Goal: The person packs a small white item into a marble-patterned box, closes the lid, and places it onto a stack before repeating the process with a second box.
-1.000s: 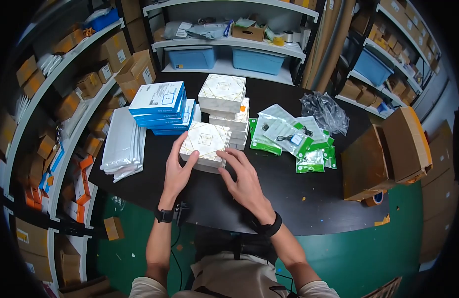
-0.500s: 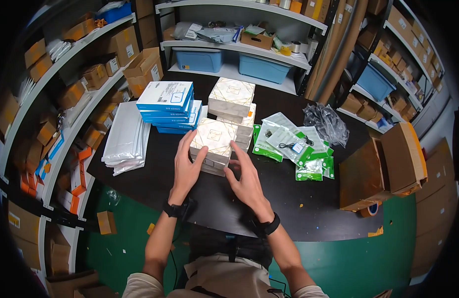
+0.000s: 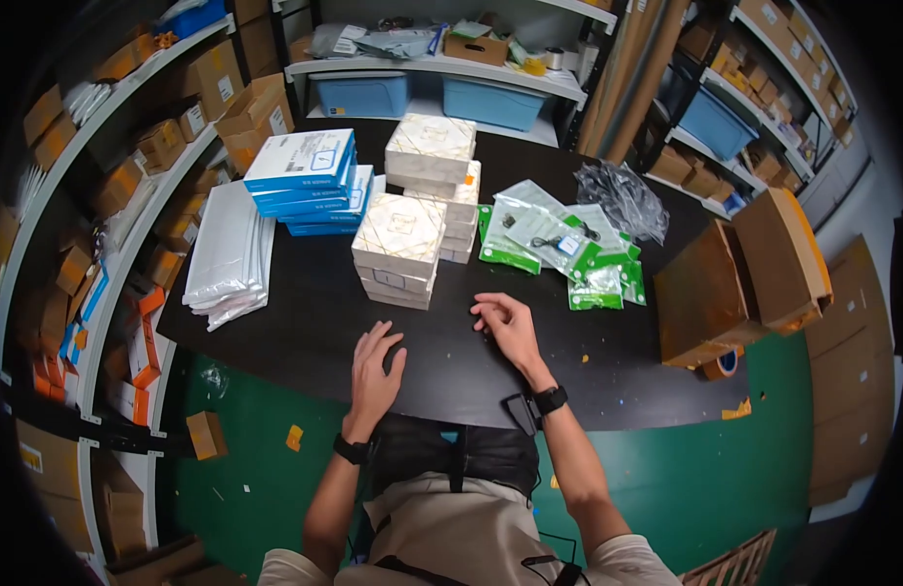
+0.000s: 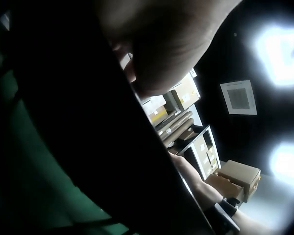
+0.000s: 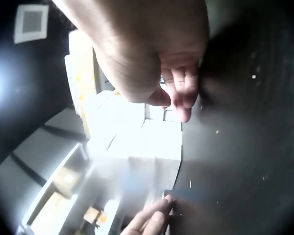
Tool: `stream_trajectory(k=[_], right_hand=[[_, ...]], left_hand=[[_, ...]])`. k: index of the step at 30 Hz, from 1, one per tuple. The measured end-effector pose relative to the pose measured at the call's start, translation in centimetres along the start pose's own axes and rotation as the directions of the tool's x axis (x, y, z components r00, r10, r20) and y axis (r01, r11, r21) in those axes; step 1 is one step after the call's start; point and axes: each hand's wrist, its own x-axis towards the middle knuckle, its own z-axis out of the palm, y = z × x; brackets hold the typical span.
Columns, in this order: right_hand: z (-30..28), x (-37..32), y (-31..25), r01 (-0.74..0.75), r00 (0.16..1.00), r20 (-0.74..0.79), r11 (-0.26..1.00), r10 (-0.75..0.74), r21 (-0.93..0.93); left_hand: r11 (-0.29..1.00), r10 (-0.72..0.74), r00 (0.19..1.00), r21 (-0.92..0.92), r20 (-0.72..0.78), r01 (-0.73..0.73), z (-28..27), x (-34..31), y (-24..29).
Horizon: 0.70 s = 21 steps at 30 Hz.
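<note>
Two stacks of white, gold-lined boxes stand in the middle of the dark table (image 3: pixel 305 337). The front stack (image 3: pixel 400 230) is nearest to both hands; the back stack (image 3: pixel 431 146) rises just behind it. My left hand (image 3: pixel 375 376) lies at the table's front edge, fingers loosely spread and holding nothing. Over the table to the right of the front stack is my right hand (image 3: pixel 510 327), its fingers loosely bent with nothing in them. In the right wrist view the relaxed right fingers (image 5: pixel 183 93) hang near the white boxes (image 5: pixel 147 142).
Blue-and-white boxes (image 3: pixel 302 161) are piled left of the stacks, beside flat white plastic bags (image 3: pixel 229 249). To the right lie green-and-clear packets (image 3: pixel 544 234), crumpled clear plastic (image 3: pixel 622 200) and an open cardboard box (image 3: pixel 710 283). Laden shelves (image 3: pixel 437 70) surround the table.
Both hands have let go of the front box stack and drawn back toward the body. The front stack now stands alone, its boxes squared up.
</note>
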Motion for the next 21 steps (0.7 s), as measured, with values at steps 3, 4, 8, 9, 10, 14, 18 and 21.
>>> stream_trajectory(k=[3,4,8,9,10,14,18,21], right_hand=[[-0.7,-0.1,1.3,0.043,0.998,-0.054,0.997,-0.039,0.065],[-0.7,-0.1,1.4,0.067,0.996,-0.072,0.993,-0.060,0.099],[-0.9,-0.2,1.3,0.093,0.993,-0.082,0.987,-0.082,0.134],[-1.1,-0.2,1.4,0.084,0.994,-0.086,0.987,-0.073,0.137],[-1.2,-0.1,1.4,0.093,0.993,-0.084,0.987,-0.082,0.134],[-1.0,-0.1,1.4,0.102,0.993,-0.065,0.988,-0.095,0.118],[-0.9,-0.1,1.3,0.114,0.992,-0.067,0.989,-0.108,0.094],[-1.2,0.1,1.4,0.126,0.990,-0.079,0.987,-0.119,0.100]], left_hand=[[0.980,0.099,0.995,0.175,-0.012,-0.095,0.3,0.1,0.4],[0.980,0.100,0.995,0.175,-0.003,-0.098,0.3,0.0,0.4],[0.970,0.108,0.994,0.222,-0.011,-0.103,0.7,0.0,0.7],[0.968,0.113,0.993,0.226,-0.013,-0.107,0.8,0.0,0.7],[0.966,0.116,0.993,0.233,-0.017,-0.109,0.8,0.0,0.5],[0.961,0.127,0.991,0.252,-0.031,-0.115,0.9,-0.2,0.2],[0.956,0.150,0.987,0.262,-0.053,-0.131,1.0,-0.3,0.0],[0.953,0.164,0.984,0.267,-0.064,-0.142,1.1,-0.3,0.0]])
